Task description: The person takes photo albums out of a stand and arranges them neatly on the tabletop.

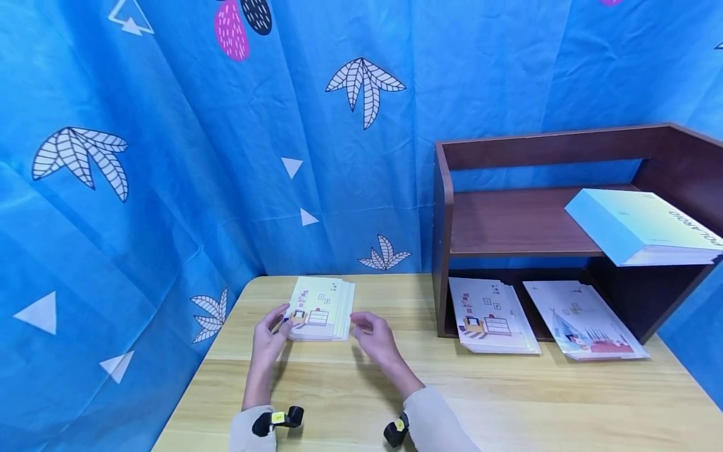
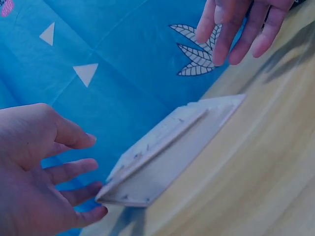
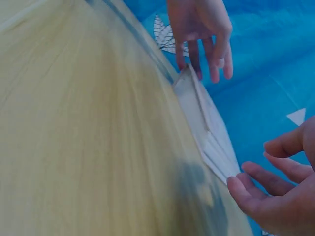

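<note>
A small stack of illustrated paper booklets lies on the wooden table, its layers fanned out toward the right. At its left edge is my left hand, fingers relaxed and fingertips right at the corner. My right hand stands beside the right edge, its fingers loosely bent and not wrapped around anything. In the left wrist view, the left hand spreads its fingers by the near corner of the stack. The right wrist view has the right hand with fingertips close to the stack's layered edge.
A dark brown shelf stands on the right. Two more illustrated stacks, one left and one right, lie in its lower bays and stick out in front. A thick POLAROID book overhangs the upper board. Blue patterned cloth hangs behind the table.
</note>
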### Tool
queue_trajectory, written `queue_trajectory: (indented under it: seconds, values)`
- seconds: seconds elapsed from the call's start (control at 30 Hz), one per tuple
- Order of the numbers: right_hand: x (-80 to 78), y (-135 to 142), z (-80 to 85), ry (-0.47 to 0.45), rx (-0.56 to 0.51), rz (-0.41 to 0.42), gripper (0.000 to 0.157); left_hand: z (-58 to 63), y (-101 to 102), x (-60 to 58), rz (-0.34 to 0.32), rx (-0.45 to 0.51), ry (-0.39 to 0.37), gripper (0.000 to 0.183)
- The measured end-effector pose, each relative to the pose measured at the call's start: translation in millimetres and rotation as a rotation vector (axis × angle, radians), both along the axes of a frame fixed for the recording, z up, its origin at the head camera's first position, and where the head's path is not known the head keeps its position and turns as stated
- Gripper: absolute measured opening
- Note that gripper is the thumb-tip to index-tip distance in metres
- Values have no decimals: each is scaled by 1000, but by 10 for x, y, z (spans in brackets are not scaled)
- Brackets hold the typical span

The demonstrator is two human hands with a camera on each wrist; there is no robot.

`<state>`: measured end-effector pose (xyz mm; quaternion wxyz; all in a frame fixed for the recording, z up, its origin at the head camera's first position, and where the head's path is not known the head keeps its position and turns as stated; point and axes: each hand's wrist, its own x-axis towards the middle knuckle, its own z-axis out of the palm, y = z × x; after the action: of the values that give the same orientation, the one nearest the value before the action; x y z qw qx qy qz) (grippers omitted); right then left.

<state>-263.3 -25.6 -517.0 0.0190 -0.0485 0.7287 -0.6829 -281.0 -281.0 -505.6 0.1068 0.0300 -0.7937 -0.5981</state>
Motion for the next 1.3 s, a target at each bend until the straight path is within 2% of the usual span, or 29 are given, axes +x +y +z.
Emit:
queue_trajectory:
  seconds: [0.17, 0.3, 0.57, 0.8, 1.07, 1.3]
  values:
    - [59, 90, 70, 51, -50, 3, 32, 156, 45, 44, -18, 4, 42, 44]
    - [81, 153, 135, 103, -36, 2, 30, 223, 65, 41, -36, 26, 46, 45]
    - [126, 272, 221, 139, -25, 7, 27, 245, 100, 51, -8, 36, 29, 42]
    - [212, 385, 299, 151, -52, 15, 28, 295, 129, 80, -31, 30, 67, 40]
    - [258, 493, 502, 193, -62, 3, 25, 372, 196, 105, -54, 24, 101, 40]
    - [297, 583, 594, 216, -56, -7, 26, 438, 222, 137, -47, 38, 103, 40]
